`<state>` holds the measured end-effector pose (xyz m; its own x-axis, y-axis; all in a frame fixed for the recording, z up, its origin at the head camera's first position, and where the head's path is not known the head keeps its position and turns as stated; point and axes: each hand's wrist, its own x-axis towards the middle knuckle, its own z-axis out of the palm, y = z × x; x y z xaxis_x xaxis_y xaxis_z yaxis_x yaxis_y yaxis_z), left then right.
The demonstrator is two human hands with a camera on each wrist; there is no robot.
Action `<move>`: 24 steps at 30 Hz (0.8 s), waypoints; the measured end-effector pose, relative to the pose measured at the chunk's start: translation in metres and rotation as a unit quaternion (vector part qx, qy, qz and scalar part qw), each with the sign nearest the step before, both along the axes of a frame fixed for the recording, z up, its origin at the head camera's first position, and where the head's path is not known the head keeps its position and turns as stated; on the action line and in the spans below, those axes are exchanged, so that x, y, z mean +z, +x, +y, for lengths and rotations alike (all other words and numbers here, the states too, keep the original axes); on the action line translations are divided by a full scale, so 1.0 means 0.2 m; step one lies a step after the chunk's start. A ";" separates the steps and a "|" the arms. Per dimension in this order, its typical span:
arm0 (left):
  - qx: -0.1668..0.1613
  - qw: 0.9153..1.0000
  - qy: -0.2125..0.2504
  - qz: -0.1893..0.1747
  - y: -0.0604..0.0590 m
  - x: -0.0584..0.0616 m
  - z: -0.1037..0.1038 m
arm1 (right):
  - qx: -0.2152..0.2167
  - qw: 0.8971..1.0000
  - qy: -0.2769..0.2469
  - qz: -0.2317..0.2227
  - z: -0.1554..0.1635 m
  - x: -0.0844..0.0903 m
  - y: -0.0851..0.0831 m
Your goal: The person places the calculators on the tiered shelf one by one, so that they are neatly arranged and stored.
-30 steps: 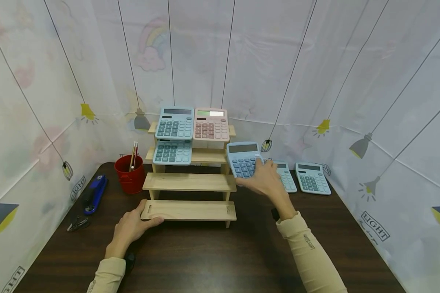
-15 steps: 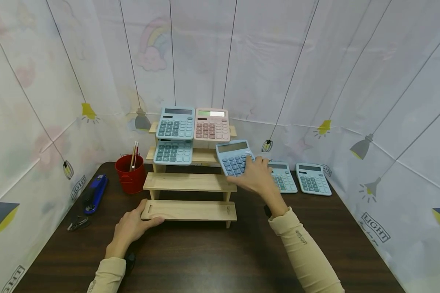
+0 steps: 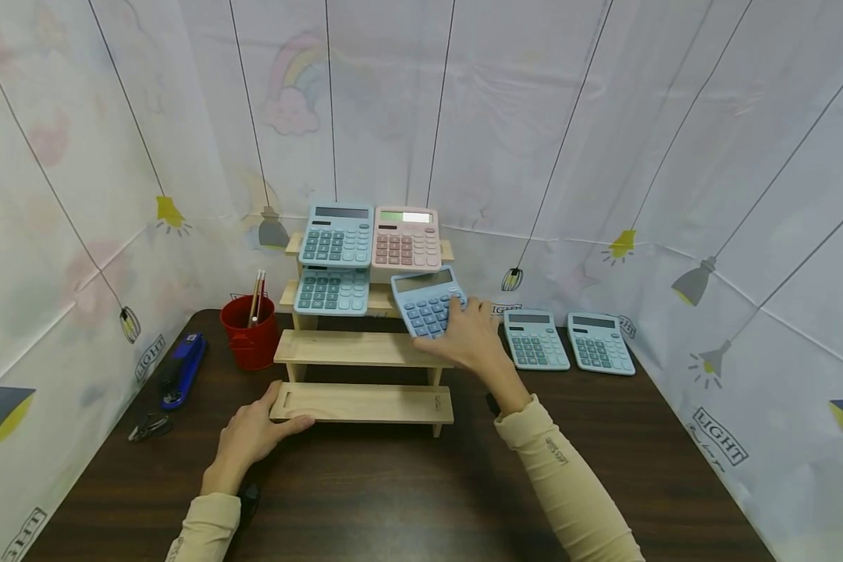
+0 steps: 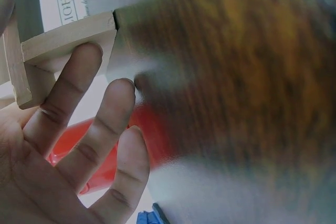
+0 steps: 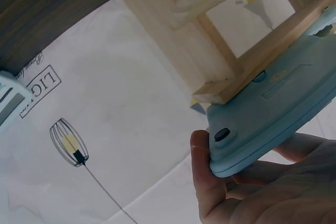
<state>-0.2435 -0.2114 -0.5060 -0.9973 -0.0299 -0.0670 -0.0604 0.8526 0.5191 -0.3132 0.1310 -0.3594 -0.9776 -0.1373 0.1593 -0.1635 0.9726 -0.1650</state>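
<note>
- Left hand (image 3: 249, 433): spread fingers touch pale wooden four-tier stand (image 3: 361, 402), bottom-left end.
- Right hand (image 3: 469, 339): pinching tilted, rectangular light-blue calculator (image 3: 428, 303) at stand's right side, just below pink calculator (image 3: 406, 240); stand contact unclear.
- Two pale-blue calculators (image 3: 536, 341) on dark wood table (image 3: 393, 499), right.

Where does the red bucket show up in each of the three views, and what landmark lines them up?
Head: left of centre, the bucket stands left of the rack, with pencils in it.
Left wrist: lower left, the bucket is partly hidden behind the left hand.
Right wrist: not in it.
Shared landmark: the rack, upper left in the left wrist view, upper right in the right wrist view.
</note>
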 end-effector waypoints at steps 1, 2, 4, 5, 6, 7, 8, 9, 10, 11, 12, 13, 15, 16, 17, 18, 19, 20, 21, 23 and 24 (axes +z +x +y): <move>-0.001 1.000 0.000 -0.001 0.00 0.00 0.00 | 0.001 1.000 -0.002 0.000 -0.01 0.00 0.00; -0.001 1.000 -0.001 -0.002 0.00 0.00 0.00 | 0.001 1.000 -0.002 0.001 -0.01 -0.01 0.00; -0.001 1.000 0.000 -0.004 0.00 0.00 0.00 | 0.004 1.000 -0.006 0.002 -0.02 -0.01 0.00; -0.001 1.000 0.001 -0.005 0.00 0.00 0.00 | 0.007 1.000 -0.008 0.004 -0.03 -0.01 0.00; 0.000 1.000 0.002 -0.006 0.00 0.00 0.00 | 0.009 1.000 -0.010 0.006 -0.03 -0.01 0.01; 0.000 1.000 0.002 -0.006 0.00 0.00 0.00 | 0.010 1.000 -0.011 0.007 -0.04 -0.01 0.01; 0.000 1.000 0.002 -0.006 0.00 0.00 0.00 | 0.011 1.000 -0.011 0.007 -0.04 -0.01 0.01; 0.000 1.000 0.003 -0.006 0.00 0.00 0.00 | 0.012 1.000 -0.013 0.008 -0.05 -0.01 0.01; 0.001 1.000 0.003 -0.007 0.00 0.00 0.00 | 0.013 1.000 -0.012 0.008 -0.05 -0.01 0.01; 0.001 1.000 0.003 -0.007 0.00 0.00 0.00 | 0.014 1.000 -0.011 0.009 -0.05 0.00 0.01; 0.001 1.000 0.003 -0.008 0.00 0.00 0.00 | 0.014 1.000 -0.011 0.010 -0.06 0.00 0.01; 0.001 1.000 0.002 -0.009 0.00 0.00 0.00 | 0.015 1.000 -0.010 0.010 -0.06 -0.01 0.01; 0.002 1.000 0.002 -0.011 0.00 0.00 0.00 | 0.016 1.000 -0.008 0.012 -0.07 -0.01 0.01; 0.002 1.000 0.001 -0.011 0.00 0.00 0.00 | 0.016 1.000 -0.009 0.013 -0.07 -0.01 0.01; 0.002 1.000 0.001 -0.012 0.00 0.00 0.00 | 0.015 1.000 -0.009 0.014 -0.07 -0.02 0.00; 0.002 1.000 0.001 -0.013 0.00 0.00 0.00 | 0.015 1.000 -0.009 0.014 -0.08 -0.02 0.00; 0.002 1.000 0.001 -0.014 0.00 0.00 0.00 | 0.015 1.000 -0.009 0.014 -0.08 -0.02 0.00; 0.003 1.000 0.001 -0.015 0.00 -0.01 0.00 | 0.015 1.000 -0.010 0.014 -0.08 -0.02 0.00; 0.004 1.000 0.001 -0.016 0.00 -0.01 0.00 | 0.015 1.000 -0.011 0.014 -0.09 -0.02 0.00; 0.004 1.000 0.001 -0.015 0.00 -0.01 0.00 | 0.014 1.000 -0.010 0.018 -0.09 -0.02 -0.01; 0.004 1.000 0.001 -0.013 0.00 -0.01 0.00 | 0.013 1.000 -0.010 0.021 -0.10 -0.02 -0.01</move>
